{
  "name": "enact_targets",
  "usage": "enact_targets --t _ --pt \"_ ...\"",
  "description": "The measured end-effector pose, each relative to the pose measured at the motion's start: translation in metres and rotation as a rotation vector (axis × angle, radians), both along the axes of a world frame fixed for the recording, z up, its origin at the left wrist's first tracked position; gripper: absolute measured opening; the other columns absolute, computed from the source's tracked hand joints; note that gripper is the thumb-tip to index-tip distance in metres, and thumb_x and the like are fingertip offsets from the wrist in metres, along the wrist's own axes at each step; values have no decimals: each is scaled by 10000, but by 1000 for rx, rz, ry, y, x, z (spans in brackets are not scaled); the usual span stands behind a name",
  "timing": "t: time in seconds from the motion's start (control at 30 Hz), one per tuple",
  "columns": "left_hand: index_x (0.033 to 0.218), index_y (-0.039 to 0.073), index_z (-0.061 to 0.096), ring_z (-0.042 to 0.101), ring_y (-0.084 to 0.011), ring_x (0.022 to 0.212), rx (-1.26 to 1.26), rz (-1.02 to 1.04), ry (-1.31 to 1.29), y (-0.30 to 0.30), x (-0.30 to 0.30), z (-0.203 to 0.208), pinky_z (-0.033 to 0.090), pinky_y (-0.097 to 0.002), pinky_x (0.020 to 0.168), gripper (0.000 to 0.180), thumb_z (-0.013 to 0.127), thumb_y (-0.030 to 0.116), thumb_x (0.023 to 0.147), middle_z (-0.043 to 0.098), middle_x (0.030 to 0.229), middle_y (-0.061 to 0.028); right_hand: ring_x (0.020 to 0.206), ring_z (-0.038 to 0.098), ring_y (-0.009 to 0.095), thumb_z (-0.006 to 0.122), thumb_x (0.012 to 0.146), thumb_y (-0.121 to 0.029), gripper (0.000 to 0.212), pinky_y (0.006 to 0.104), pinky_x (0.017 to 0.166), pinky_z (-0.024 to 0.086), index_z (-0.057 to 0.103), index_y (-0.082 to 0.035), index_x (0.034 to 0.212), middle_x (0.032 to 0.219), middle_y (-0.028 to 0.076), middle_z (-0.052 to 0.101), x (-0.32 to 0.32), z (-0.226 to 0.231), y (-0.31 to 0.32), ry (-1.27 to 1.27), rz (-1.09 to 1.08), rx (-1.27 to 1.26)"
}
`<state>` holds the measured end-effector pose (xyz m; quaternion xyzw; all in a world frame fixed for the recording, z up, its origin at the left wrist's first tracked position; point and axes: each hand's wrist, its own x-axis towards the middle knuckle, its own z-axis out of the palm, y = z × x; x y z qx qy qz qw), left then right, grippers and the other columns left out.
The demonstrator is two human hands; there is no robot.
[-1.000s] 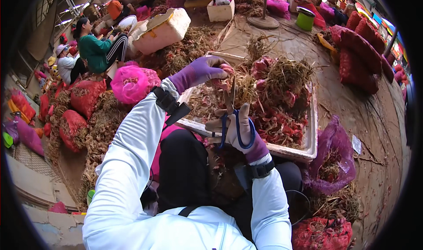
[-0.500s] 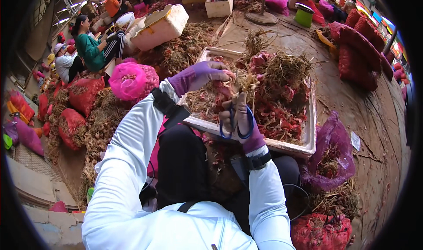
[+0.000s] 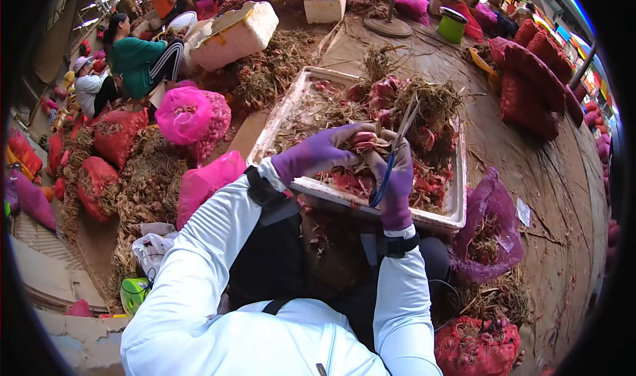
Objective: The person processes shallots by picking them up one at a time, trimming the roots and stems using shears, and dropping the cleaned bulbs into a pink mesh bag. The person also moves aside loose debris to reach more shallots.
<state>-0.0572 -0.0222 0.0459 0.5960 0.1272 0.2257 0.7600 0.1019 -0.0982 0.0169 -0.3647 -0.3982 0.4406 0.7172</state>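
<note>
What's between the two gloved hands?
A reddish bulb, at the fingertips, lies between the left hand and the right hand, which holds blue-handled scissors. The head view shows it.

Workers sit low among heaps of dried stalks (image 3: 156, 184) at what looks like a produce-trimming yard, where reddish bulbs (image 3: 384, 92) and papery scraps fill a white foam tray (image 3: 281, 111). Stuffed red mesh sacks (image 3: 527, 111) lean together at right, a pink mesh sack (image 3: 182, 121) bulges at left, and a person in green (image 3: 136, 64) sits beside a large foam box (image 3: 232, 41). A brown ground sheet (image 3: 556, 204) carries stray debris; the bent, dim edges make any roof hard to confirm.
</note>
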Motion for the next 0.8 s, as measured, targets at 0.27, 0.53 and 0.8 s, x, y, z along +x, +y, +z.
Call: enact_targets --t 0.27,0.53,0.8 --pt "1416 29 363 527 -121 1152 7 169 -18 -8 50 -35 471 -280 958 592 639 117 900 502 1324 -54 781 580 63 687 813 21 421 206 674 495 524 -38 1197 933 6 599 37 0 -13 -39 -197 -69" --pt "1442 20 300 470 -119 1230 -123 -15 -10 -8 57 -48 390 -276 1041 710 601 -24 800 466 1361 -42 709 576 146 729 677 32 433 275 688 484 600 -46 1083 820 49 581 45 -8 -17 -815 -406 45" --pt "1272 12 482 527 -114 1161 27 21 14 0 50 -44 432 -253 991 540 527 -146 758 559 1202 -27 691 520 51 656 772 37 346 196 614 445 581 -35 1102 816 17 595 48 -20 -12 -327 -235 -243"
